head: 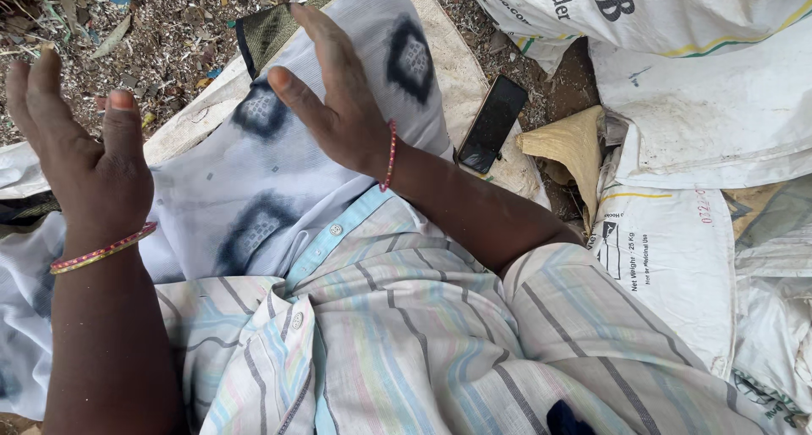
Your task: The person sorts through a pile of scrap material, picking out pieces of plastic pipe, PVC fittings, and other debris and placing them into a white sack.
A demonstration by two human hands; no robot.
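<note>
We see both hands raised and empty above the lap. The left hand (80, 160), at the left of the frame, has its grip open, fingers spread and pointing up, holding nothing. The right hand (342, 97), in the upper middle, is just as slack, palm turned inward toward the left one, its grip open and touching nothing. Each wrist wears a thin bangle.

Nearest beneath the hands lies a pale draped cloth (254, 181) with dark blurred diamond patches, spread over the lap from the upper middle down to the left. Neither hand touches it. A striped shirt (397, 333) fills the lower middle of the frame.

As for progress, we judge that no work is in hand at this moment: nothing is picked up, gripped or being moved.

For containers, white woven sacks (702, 88) are piled along the right side, from the upper right to the lower right. They lie flat or crumpled, and we cannot tell what, if anything, is in them. A dark phone (492, 122) rests on a sack edge just right of the cloth, beside a folded tan piece of sacking (575, 143). The ground (169, 29) in the upper left is strewn with small debris.
</note>
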